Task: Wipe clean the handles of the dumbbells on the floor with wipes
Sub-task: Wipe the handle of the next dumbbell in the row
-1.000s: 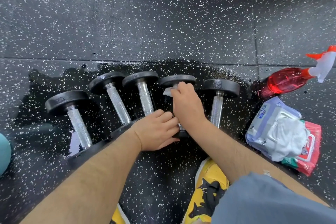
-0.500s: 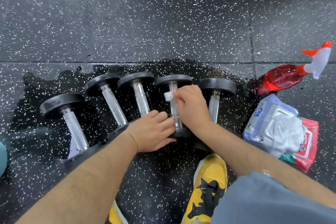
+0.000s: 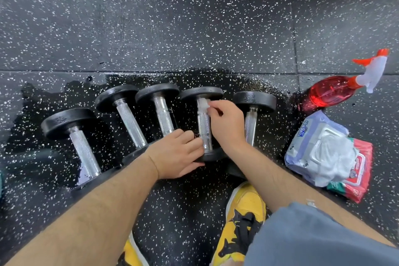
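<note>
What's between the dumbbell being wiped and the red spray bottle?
Head view: one more dumbbell, then a strip of wet floor.

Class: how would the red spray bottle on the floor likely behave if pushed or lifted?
The spray bottle lies on its side, round-bodied, so it probably rolls. Its liquid likely sloshes, shifting weight. The wet patch beside it suggests a slippery grip.
</note>
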`<state>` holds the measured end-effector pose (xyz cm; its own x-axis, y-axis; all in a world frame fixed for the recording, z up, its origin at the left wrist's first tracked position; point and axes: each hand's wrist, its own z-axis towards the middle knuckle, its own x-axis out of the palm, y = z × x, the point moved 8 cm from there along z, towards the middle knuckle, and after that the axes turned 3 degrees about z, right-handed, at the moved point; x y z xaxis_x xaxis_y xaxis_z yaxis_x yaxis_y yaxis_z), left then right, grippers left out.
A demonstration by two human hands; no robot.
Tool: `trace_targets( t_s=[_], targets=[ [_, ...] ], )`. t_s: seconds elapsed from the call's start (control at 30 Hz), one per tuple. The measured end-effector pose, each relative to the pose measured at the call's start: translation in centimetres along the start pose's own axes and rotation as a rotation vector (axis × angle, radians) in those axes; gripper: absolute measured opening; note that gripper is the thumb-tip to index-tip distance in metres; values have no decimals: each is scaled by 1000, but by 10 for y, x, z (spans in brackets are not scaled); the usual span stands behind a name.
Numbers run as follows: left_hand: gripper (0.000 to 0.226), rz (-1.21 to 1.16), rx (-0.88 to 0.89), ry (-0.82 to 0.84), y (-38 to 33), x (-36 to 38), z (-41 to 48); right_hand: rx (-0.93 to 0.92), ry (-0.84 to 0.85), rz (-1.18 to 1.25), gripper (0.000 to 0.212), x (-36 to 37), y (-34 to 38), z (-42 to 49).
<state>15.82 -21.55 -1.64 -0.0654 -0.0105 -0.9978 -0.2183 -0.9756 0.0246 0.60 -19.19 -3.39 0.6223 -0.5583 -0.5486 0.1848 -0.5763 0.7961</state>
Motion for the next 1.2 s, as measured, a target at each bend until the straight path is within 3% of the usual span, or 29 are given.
trace_targets(
  t_s=[0.23, 0.47, 0.53, 0.7, 0.8, 0.97, 1.2],
  targets=[
    [40, 12, 6, -7, 0, -1, 1, -355, 36, -218, 20, 8, 23, -11],
    [42, 21, 16, 1, -1, -1, 1, -433, 20, -265, 18, 14, 26, -22],
    [42, 26, 15, 3, 0, -2, 1, -396, 21, -188, 21, 10, 24, -22],
    [39, -1, 1, 10, -2, -3, 4, -70, -20, -19, 21, -1, -3, 1],
    [38, 9, 5, 6, 0, -2, 2, -52, 9, 25, 19, -2, -9, -17],
    [38, 19, 2, 10, 0, -3, 3, -268, -13, -57, 17, 1, 12, -8],
    [37, -2, -4, -1, 0, -3, 4, -711, 109, -476, 9, 27, 40, -22]
  ],
)
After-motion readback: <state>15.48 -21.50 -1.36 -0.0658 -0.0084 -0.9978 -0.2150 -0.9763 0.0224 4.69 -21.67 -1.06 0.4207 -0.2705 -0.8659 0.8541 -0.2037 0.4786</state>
